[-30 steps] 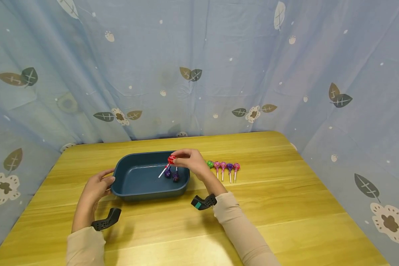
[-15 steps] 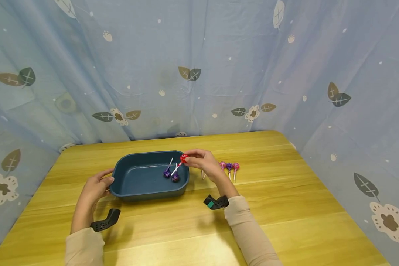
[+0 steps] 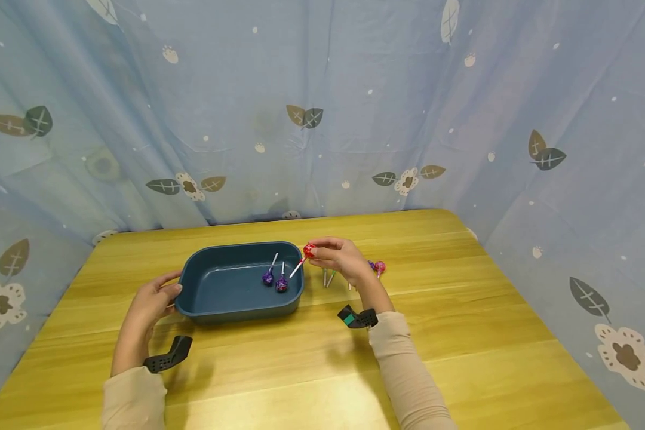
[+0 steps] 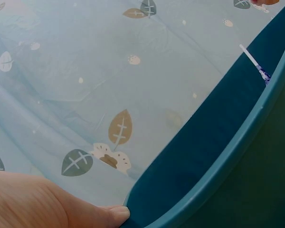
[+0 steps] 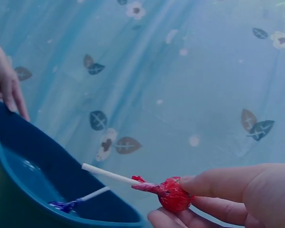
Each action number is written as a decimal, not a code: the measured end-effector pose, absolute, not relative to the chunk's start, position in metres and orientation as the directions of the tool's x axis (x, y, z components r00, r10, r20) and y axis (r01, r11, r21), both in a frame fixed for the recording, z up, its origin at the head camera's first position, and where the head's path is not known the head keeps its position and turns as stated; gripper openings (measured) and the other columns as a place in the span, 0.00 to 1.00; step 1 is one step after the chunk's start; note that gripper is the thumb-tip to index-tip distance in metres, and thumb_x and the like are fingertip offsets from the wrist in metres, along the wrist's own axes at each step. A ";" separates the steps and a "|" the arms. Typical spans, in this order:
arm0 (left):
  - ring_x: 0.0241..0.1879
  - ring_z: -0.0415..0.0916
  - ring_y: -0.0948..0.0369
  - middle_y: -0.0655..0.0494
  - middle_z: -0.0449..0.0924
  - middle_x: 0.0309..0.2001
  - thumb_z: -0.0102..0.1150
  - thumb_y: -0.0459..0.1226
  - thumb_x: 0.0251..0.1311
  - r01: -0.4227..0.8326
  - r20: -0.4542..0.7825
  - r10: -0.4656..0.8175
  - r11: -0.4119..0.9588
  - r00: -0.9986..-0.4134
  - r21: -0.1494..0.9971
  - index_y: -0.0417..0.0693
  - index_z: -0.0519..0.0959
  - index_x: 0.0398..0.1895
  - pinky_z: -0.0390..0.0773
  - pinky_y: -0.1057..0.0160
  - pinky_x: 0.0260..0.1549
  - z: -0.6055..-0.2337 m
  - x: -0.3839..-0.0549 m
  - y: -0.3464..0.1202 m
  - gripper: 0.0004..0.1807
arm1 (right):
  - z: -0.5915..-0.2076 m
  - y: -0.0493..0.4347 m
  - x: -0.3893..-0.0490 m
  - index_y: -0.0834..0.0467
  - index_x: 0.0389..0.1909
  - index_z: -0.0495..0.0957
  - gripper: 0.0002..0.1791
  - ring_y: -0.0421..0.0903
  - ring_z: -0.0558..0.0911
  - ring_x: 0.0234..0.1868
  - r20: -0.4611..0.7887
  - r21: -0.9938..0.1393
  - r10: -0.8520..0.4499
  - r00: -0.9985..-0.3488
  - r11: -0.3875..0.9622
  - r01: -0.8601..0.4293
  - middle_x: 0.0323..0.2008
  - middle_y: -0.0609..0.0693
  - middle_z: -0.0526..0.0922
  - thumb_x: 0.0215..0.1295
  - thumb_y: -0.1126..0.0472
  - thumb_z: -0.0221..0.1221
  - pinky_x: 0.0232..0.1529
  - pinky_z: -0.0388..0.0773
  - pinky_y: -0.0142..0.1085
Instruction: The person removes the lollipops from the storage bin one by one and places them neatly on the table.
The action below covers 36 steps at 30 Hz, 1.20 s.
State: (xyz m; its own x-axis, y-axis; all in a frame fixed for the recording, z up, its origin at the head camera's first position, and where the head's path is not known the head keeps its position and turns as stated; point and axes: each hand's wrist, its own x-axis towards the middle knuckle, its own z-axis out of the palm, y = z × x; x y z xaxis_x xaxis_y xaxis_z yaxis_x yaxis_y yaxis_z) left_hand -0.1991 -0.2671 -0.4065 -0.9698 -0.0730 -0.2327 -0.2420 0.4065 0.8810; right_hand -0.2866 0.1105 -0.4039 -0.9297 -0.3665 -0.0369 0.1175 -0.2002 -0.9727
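Note:
A dark blue rectangular plastic basin point(image 3: 236, 315) stands on the table, left of the middle. My left hand point(image 3: 151, 298) holds its left end, and the thumb point(image 4: 118, 214) sits at the rim in the left wrist view. Two purple-wrapped lollipops, one point(image 3: 268, 278) beside the other point(image 3: 282, 284), lie inside toward the right end. Above the basin's right rim, my right hand point(image 3: 340, 258) pinches a red-wrapped lollipop point(image 5: 175, 194) by its candy head between thumb and fingers. Its white stick slants down and left, overlapping the rim in the head view.
Right of the basin lies a row of lollipops, partly hidden behind my right hand; a pink one point(image 3: 380, 267), a purple one and several sticks point(image 3: 325, 278) show. A patterned blue curtain point(image 3: 322, 149) hangs behind the wooden table point(image 3: 279, 370).
My right hand has moved right with the red lollipop, from over the basin's inside to its right rim, covering more of the row. The left hand stays on the basin.

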 end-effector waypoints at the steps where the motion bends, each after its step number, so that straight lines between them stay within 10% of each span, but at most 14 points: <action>1: 0.42 0.79 0.60 0.28 0.61 0.65 0.38 0.38 0.76 -0.245 -0.236 -0.073 0.408 -0.969 0.879 0.35 0.50 0.75 0.78 0.61 0.37 -0.406 -0.199 -0.267 0.29 | -0.404 0.113 -0.287 0.73 0.55 0.73 0.17 0.52 0.82 0.46 -0.038 -0.970 -0.369 -0.929 -0.208 0.122 0.47 0.61 0.78 0.67 0.72 0.56 0.57 0.67 0.54; 13: 0.44 0.79 0.58 0.27 0.60 0.65 0.38 0.38 0.75 -0.243 -0.234 -0.074 0.427 -0.969 0.871 0.35 0.50 0.75 0.78 0.61 0.38 -0.405 -0.199 -0.268 0.29 | -0.397 0.142 -0.293 0.73 0.61 0.68 0.20 0.66 0.68 0.62 -0.048 -0.952 -0.360 -0.932 -0.264 0.151 0.55 0.63 0.72 0.71 0.72 0.51 0.52 0.74 0.44; 36: 0.43 0.79 0.59 0.27 0.62 0.64 0.38 0.38 0.75 -0.231 -0.222 -0.070 0.417 -0.973 0.879 0.34 0.51 0.74 0.79 0.62 0.39 -0.407 -0.198 -0.266 0.29 | -0.401 0.195 -0.295 0.74 0.60 0.69 0.19 0.50 0.79 0.49 -0.062 -0.990 -0.291 -0.955 -0.100 0.095 0.50 0.59 0.75 0.71 0.70 0.52 0.50 0.76 0.43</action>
State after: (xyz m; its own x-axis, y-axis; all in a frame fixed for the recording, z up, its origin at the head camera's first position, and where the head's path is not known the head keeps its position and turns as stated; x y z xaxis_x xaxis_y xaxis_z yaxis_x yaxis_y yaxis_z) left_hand -0.1975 -0.2658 -0.4066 -0.9725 -0.0704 -0.2219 -0.2308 0.4175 0.8789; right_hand -0.2946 0.1952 -0.4011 -0.9547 -0.2908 -0.0624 0.0952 -0.1000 -0.9904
